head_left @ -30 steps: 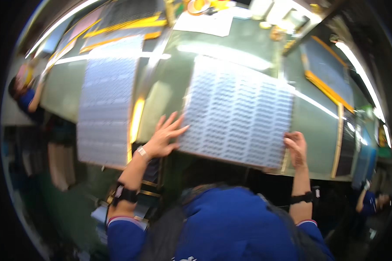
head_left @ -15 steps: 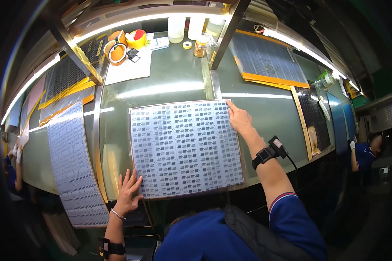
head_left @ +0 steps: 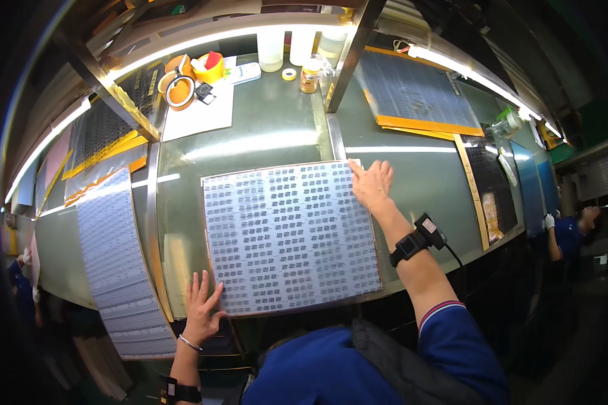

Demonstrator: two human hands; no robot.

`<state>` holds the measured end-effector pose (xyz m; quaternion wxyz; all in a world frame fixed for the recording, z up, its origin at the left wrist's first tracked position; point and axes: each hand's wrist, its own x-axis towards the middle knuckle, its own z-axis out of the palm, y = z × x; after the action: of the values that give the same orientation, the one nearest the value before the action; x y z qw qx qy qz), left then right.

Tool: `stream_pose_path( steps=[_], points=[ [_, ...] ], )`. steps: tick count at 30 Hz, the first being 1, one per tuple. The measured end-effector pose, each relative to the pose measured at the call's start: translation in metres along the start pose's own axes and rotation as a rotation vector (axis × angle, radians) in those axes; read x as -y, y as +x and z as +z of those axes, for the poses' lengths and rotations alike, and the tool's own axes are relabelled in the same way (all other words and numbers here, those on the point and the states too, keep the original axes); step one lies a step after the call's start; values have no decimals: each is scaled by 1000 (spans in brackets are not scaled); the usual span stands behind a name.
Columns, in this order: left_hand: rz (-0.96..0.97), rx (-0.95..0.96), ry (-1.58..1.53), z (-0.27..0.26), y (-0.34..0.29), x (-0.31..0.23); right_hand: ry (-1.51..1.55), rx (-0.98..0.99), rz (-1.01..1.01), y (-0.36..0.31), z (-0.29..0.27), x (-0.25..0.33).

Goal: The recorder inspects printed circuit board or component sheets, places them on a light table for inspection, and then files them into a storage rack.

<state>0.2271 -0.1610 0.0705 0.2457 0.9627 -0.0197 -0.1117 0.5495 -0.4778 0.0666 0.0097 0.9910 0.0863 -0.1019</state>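
A silvery-white panel (head_left: 290, 236), printed all over with rows of small dark marks, lies flat on the green glass-topped table in front of me. Beside its lower left corner is my left hand (head_left: 201, 312), open with the fingers spread; the fingertips reach up along the left edge. At the panel's upper right corner rests my right hand (head_left: 373, 183), a digit on the corner and the other fingers spread out over the tabletop. Neither hand grips anything.
More patterned panels (head_left: 118, 250) are stacked at left, near a wooden strip. At the back stand tape rolls (head_left: 209, 67), a magnifier (head_left: 180, 92), white paper (head_left: 199, 115) and a jar (head_left: 310, 75). Orange-edged films (head_left: 419, 91) lie right. Co-workers show at both sides.
My right hand's fingers have spread out from the corner toward the right. My left hand has shifted slightly down the left edge. The whole view has tilted a little.
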Motion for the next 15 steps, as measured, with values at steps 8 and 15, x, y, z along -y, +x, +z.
stream_pose_path(
  steps=[8,15],
  points=[
    [113,-92,228,14,45,-45,86,-507,-112,-11,60,-1],
    [-121,-575,298,7,197,34,154,-315,-235,-33,58,-21]
  ],
)
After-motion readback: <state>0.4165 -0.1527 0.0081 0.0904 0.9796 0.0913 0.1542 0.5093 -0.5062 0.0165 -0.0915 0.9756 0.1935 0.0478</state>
